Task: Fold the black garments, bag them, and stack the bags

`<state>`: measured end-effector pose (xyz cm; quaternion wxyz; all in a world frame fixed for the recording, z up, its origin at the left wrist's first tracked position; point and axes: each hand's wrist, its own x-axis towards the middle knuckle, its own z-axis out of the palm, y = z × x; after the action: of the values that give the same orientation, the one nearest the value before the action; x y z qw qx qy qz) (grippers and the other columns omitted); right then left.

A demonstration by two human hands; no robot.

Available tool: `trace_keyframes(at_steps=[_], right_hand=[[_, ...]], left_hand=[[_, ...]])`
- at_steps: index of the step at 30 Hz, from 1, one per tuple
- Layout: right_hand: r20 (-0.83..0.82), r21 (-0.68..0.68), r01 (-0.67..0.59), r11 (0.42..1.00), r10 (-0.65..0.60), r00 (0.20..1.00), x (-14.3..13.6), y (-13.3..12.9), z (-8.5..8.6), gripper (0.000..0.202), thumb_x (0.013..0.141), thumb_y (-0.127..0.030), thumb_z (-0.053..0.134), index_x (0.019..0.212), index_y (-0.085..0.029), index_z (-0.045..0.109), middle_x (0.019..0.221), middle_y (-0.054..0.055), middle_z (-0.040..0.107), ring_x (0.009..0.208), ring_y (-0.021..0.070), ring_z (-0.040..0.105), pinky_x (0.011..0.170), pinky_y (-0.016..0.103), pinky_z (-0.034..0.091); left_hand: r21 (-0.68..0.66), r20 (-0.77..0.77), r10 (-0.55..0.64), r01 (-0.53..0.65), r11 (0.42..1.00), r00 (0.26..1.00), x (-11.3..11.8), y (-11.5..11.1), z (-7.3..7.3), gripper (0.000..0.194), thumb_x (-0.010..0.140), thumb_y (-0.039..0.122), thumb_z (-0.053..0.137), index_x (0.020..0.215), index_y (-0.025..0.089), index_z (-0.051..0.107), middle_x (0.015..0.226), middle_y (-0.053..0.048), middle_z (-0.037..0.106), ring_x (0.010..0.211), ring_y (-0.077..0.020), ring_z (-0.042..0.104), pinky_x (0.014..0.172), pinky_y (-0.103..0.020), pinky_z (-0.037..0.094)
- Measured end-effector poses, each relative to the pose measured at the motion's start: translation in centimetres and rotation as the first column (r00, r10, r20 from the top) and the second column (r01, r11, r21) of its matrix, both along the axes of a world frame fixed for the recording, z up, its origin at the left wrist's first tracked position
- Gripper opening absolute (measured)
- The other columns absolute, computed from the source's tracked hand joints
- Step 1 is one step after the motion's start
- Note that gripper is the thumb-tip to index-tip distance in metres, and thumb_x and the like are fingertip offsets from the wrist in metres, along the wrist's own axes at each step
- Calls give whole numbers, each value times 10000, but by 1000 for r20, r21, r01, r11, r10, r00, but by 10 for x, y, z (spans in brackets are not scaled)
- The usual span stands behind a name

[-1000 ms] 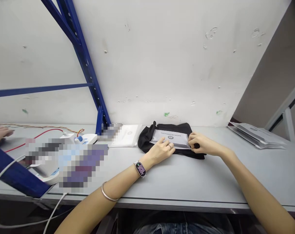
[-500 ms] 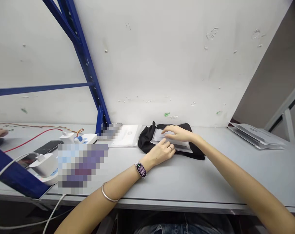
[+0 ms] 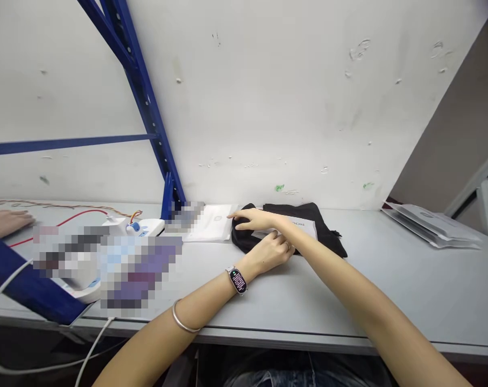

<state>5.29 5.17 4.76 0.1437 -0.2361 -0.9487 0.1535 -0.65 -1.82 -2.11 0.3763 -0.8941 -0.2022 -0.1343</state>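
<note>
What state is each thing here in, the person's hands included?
Black cloth: rumpled, bunched at its left end.
Printed packet: lying on the cloth, partly hidden.
Left hand: fingers bent, at the packet's near side.
Right hand: open, fingers spread.
Watch: screen lit.
Right-hand packets: stacked unevenly.
Power strip: blue plug inserted.

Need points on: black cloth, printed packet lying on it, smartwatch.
black cloth [image 3: 329, 232]: head view, on its right-hand part
printed packet [image 3: 307, 226]: head view, on its exposed right end
smartwatch [image 3: 238, 281]: head view, on its lit screen
</note>
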Motion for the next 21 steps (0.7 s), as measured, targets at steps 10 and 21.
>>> trace_keyframes(at_steps=[10, 21], right_hand=[[-145, 93, 269, 959, -255, 956, 125, -39, -3, 133, 860, -307, 514, 887, -210, 601, 931, 39, 645, 913, 204, 577, 872, 374, 416], [-3, 319, 283, 905, -298, 955, 172, -81, -30, 75, 850, -227, 501, 803, -236, 558, 946, 47, 567, 911, 209, 508, 882, 414, 381]], left_hand=[[48, -18, 2, -1, 999, 1000, 1, -4, 5, 181, 896, 30, 438, 829, 128, 574, 804, -50, 599, 733, -172, 553, 654, -325, 364], [29, -12, 18, -17, 999, 1000, 0, -5, 6, 199, 912, 48, 420, 809, 144, 560, 811, -49, 586, 740, -168, 530, 657, -319, 348]])
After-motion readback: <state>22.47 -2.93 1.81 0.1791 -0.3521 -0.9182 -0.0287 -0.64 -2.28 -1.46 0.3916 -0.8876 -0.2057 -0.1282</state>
